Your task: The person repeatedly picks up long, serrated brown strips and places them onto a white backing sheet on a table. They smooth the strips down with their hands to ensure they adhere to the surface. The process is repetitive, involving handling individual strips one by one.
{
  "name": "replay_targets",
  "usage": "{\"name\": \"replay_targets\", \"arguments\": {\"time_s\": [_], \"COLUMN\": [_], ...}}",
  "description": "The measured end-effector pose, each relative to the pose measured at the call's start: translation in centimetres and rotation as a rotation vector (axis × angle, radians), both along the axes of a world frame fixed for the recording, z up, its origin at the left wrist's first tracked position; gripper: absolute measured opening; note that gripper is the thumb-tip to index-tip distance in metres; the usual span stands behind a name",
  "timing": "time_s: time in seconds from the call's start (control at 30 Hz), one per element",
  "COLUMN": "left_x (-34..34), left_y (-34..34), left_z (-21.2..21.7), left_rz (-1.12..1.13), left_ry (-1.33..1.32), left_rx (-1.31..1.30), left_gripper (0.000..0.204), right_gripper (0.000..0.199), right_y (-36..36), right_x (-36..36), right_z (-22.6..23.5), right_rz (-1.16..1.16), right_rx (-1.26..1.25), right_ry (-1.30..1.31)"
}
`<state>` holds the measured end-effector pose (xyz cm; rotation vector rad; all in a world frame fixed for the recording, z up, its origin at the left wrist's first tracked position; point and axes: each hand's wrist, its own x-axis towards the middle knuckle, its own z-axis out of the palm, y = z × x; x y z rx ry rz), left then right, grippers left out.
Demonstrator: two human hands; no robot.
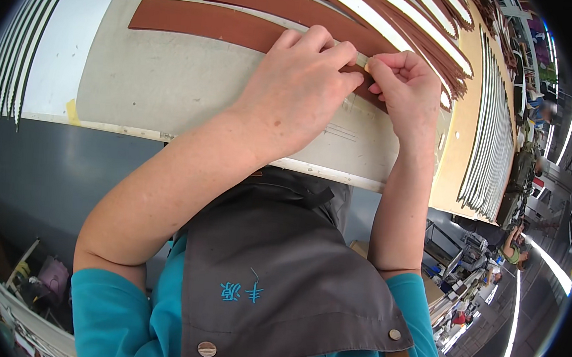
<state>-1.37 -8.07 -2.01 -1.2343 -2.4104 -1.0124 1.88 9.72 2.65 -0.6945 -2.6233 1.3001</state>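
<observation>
A long reddish-brown strip [197, 21], which looks like leather, lies across the grey work board [167, 71]. My left hand [306, 80] rests over its right part, with bent fingers gripping and pressing it near the end. Close beside those fingertips, my right hand [409, 81] is closed in a pinch, thumb against forefinger. A tiny pale spot shows at that pinch, too small to name. Part of the strip shows between and below the two hands; the rest there is covered by my fingers.
Behind lies another brown strip [272, 0]. White-and-brown strips [402, 34] with jagged ends are heaped at the far right. Rows of thin strips hang over the table's edge at left [16, 47] and right [488, 139]. People and workbenches are farther right.
</observation>
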Motion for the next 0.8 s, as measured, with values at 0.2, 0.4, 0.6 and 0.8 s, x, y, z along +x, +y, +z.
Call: {"name": "replay_targets", "arguments": {"time_s": [0.2,0.4,0.6,0.8], "left_x": [0.0,0.1,0.0,-0.1], "left_y": [0.1,0.1,0.0,-0.1], "left_z": [-0.1,-0.2,-0.5,-0.4], "left_rz": [0.010,0.002,0.006,-0.007], "left_ry": [0.009,0.000,-0.023,-0.012], "left_rx": [-0.004,0.018,0.037,0.024], "left_gripper": [0.026,0.027,0.027,0.026], "right_gripper": [0.016,0.015,0.010,0.009], "right_y": [-0.1,1.6,0.6,-0.5], "right_x": [0.0,0.6,2.6,3.5], "right_z": [0.0,0.4,1.3,-0.9], "right_rz": [-0.002,-0.036,0.010,0.012], "right_rx": [0.024,-0.219,-0.350,-0.233], "right_ry": [-0.003,0.168,0.160,0.116]}}
